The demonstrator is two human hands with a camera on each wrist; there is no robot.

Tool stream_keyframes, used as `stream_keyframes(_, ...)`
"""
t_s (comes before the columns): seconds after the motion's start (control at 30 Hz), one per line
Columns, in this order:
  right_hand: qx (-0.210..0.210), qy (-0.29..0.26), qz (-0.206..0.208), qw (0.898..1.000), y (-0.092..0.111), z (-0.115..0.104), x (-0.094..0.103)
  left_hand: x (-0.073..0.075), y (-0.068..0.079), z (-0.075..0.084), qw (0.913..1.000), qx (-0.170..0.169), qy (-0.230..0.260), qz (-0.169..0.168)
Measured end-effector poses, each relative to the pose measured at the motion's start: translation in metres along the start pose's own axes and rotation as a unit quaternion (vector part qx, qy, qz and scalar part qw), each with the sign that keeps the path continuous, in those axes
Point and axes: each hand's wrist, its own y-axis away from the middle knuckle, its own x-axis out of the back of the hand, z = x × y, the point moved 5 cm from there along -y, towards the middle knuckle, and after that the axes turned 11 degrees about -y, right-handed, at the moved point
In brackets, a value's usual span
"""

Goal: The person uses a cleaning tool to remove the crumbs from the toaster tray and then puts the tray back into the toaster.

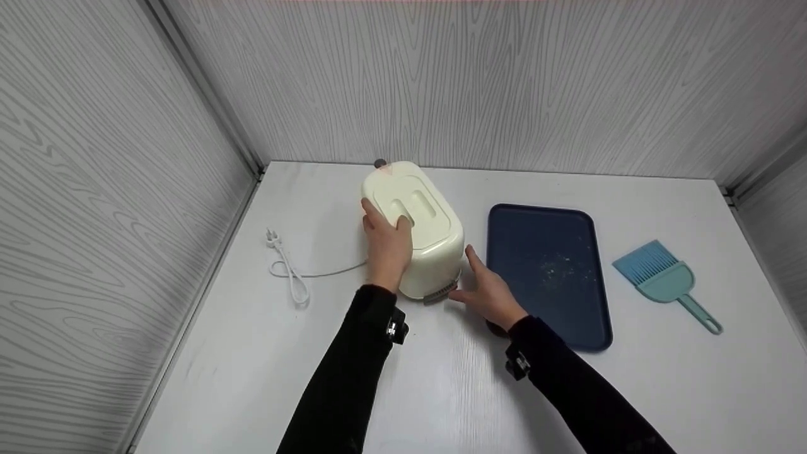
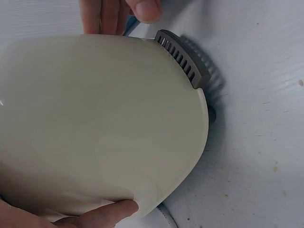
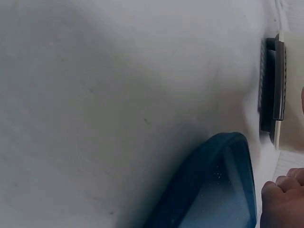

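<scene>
A cream toaster (image 1: pixel 435 217) with two long recesses in its top stands at an angle on the white table. My left hand (image 1: pixel 389 252) grips its left side, thumb on the top near one recess and fingers along the side. At the toaster's near right corner is my right hand (image 1: pixel 488 293), fingers extended along the right side and thumb apart, by a grey slotted piece (image 2: pixel 185 59) at the lower edge. That piece sticks out from the base in the left wrist view. The far fingertips of the right hand are hidden behind the toaster there.
Right of the toaster lies a dark blue tray (image 1: pixel 536 315) with pale crumbs (image 1: pixel 558 268) on it. Farther right is a teal brush (image 1: pixel 671 284) with blue bristles. A bundled white cord (image 1: pixel 296 277) with a plug lies left. Patterned panels (image 1: pixel 441 82) stand behind and beside the table.
</scene>
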Motion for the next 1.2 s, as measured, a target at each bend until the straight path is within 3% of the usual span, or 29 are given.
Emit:
stream_keyframes(0.33,0.046,-0.012,0.001,0.999,-0.003,0.004,-0.010,-0.003,0.001,0.003,1.0000,-0.005,0.005,-0.006)
stream_keyframes(0.8,0.062,-0.001,0.046,0.997,-0.005,0.006,-0.012,-0.004,0.001,0.006,0.9999,-0.016,0.001,0.002)
stream_keyframes(1.2,0.074,0.002,0.049,0.996,-0.007,0.005,-0.017,0.000,-0.001,0.000,1.0000,-0.006,0.003,-0.001)
